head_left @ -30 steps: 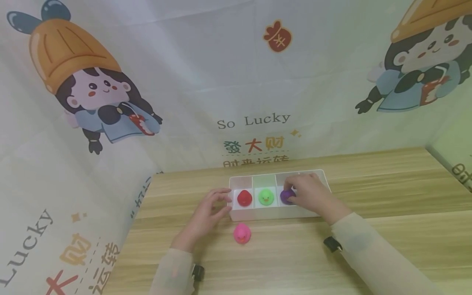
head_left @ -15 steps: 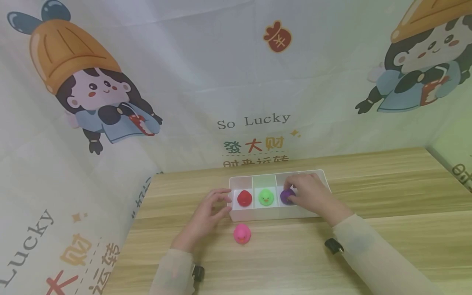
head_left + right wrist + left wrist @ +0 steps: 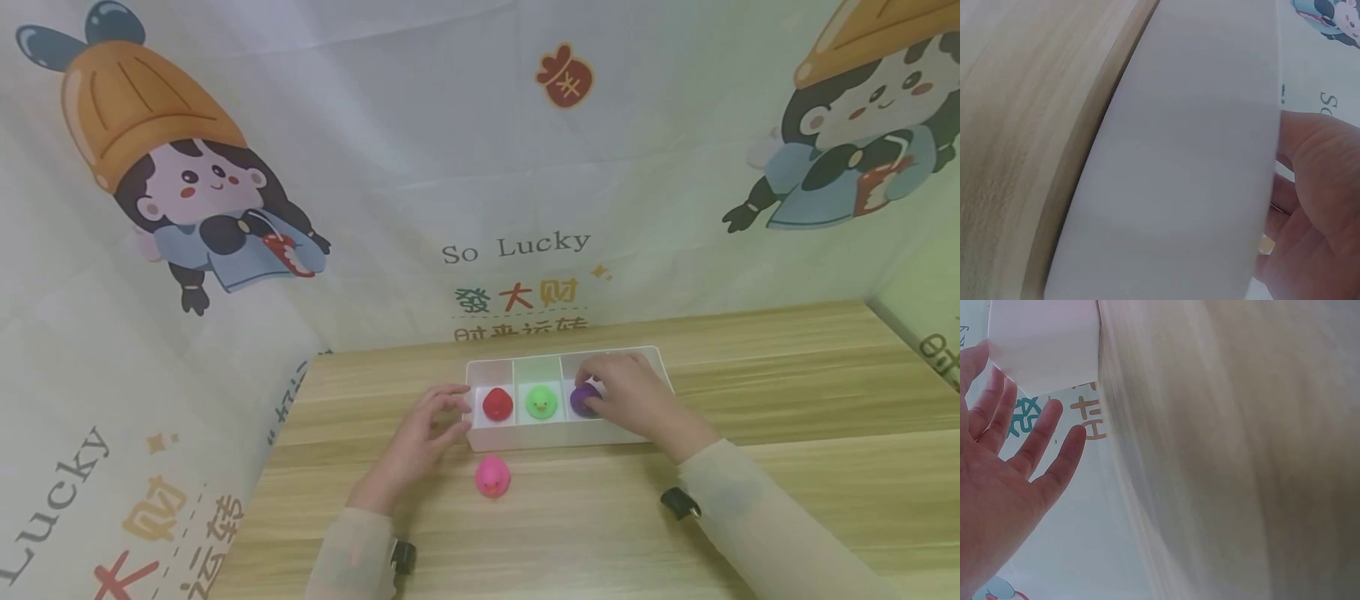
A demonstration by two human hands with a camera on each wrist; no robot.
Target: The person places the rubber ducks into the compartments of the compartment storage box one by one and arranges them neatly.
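Note:
A white divided box [image 3: 551,433] sits on the table. A red rubber duck [image 3: 497,404] occupies its left compartment, a green rubber duck [image 3: 541,402] the one beside it. Farther right, a purple rubber duck [image 3: 583,401] is pinched between the thumb and fingers of my right hand [image 3: 626,396], which partly covers it. In the right wrist view that hand reaches over the box wall [image 3: 1172,150], fingertips hidden. My left hand [image 3: 423,433] is at the box's left end, fingers spread and loosely bent; the left wrist view shows the palm [image 3: 997,494] holding nothing.
A pink rubber duck [image 3: 492,476] stands on the wooden table [image 3: 555,533] in front of the box's left end. Behind the table hangs a printed cloth [image 3: 420,167], with more cloth at the left side. Black wrist mounts [image 3: 679,502] hang under both sleeves.

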